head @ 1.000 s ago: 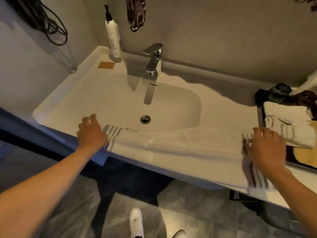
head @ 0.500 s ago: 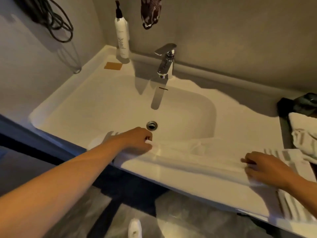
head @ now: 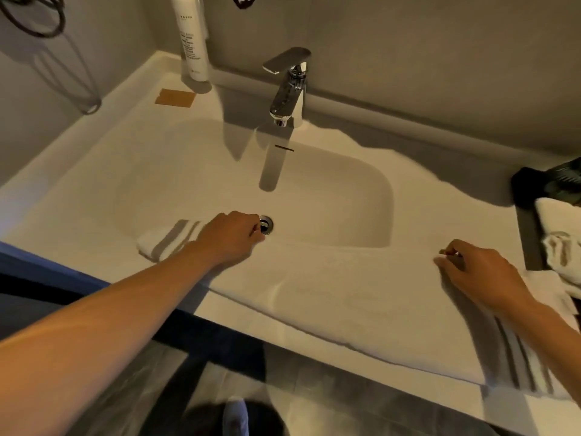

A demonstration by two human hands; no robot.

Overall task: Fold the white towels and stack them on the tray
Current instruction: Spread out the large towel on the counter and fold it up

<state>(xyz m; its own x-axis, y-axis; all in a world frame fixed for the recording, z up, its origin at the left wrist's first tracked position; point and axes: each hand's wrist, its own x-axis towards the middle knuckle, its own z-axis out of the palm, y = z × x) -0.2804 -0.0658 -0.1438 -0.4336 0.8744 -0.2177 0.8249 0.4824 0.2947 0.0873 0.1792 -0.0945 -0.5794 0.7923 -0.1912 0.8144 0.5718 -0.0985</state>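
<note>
Far left on the wall hung a loop of dark cable (head: 31, 17). On the far ledge of the white sink (head: 94, 190) stood a tall white pump bottle (head: 193, 39), with a small tan card (head: 175, 97) lying flat just near of it. The chrome faucet (head: 287, 89) sat at the far middle, and the basin held nothing but the drain (head: 266, 224) and one end of a towel.

The white towel (head: 361, 297) with grey stripes at both ends lay stretched along the near rim, its left end dipping into the basin and its right striped end hanging over the near edge. The left hand (head: 229, 239) was curled, fingers pinched on the towel's far edge right beside the drain. The right hand (head: 474, 272) was also curled, pinching the same far edge near the towel's right end.

Far right, only partly in frame, a dark tray (head: 529, 234) held already folded white towels (head: 559, 240), with something dark (head: 562, 180) at its far end that I couldn't make out. Down at the near edge there was a bit of grey floor and a white shoe (head: 235, 418).
</note>
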